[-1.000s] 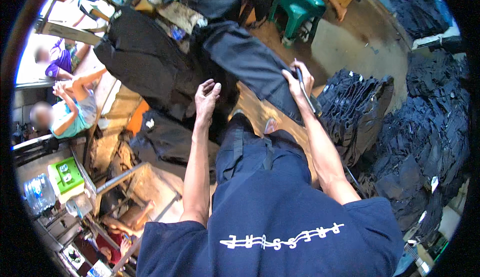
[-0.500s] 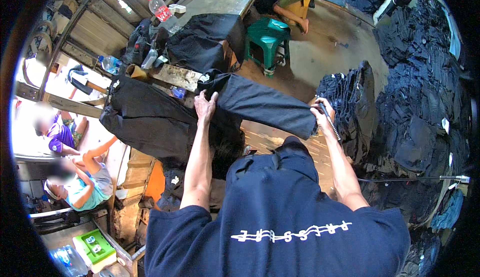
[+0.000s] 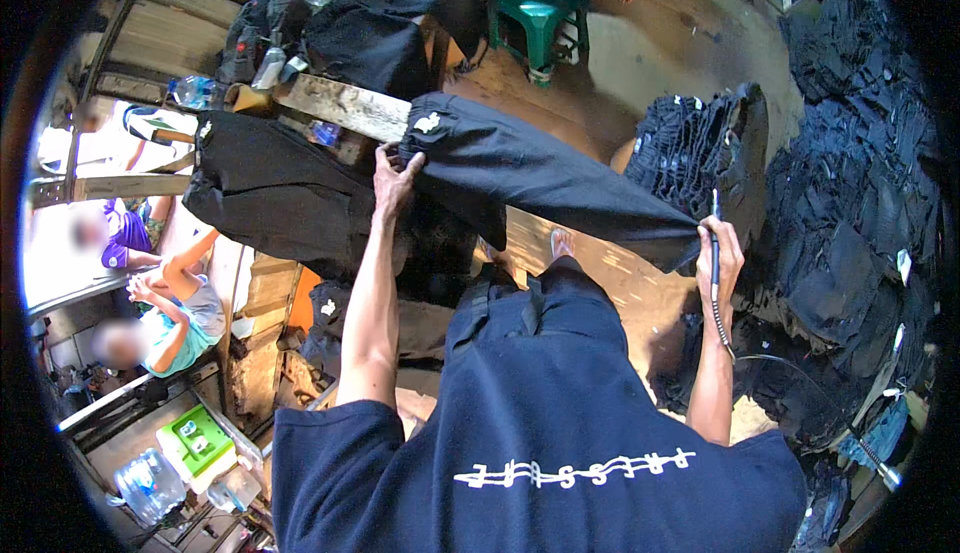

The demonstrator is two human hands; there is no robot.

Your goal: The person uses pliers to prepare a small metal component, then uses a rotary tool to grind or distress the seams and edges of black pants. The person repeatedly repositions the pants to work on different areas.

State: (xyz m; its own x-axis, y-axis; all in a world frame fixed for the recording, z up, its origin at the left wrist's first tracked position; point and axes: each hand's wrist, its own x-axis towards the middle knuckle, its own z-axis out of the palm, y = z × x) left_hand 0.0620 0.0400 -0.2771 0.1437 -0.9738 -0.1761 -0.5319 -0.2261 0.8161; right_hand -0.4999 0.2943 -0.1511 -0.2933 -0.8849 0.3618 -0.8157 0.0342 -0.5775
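Observation:
A pair of black trousers [image 3: 530,165] with a white print near one end is stretched between my hands, over the end of a wooden plank [image 3: 345,105]. My left hand [image 3: 396,181] pinches its near edge close to the print. At the other end, my right hand [image 3: 724,245] grips the hem corner, drawing the cloth to a point. The same hand holds a slim, dark pen-shaped tool [image 3: 715,278] with a metal tip pointing away and a spring-like sleeve along my wrist. More black trousers [image 3: 285,188] hang to the left of my left hand.
A stack of gathered black garments [image 3: 690,143] stands beyond my right hand, and a large black pile [image 3: 850,183] fills the right side. A green stool [image 3: 540,13] is ahead. Two people sit at the left. A thin cord [image 3: 790,363] trails rightward from the tool.
My right hand has moved right, pulling the trouser end taut into a point. The tool has swung more upright. The whole view has shifted, with the far things now higher.

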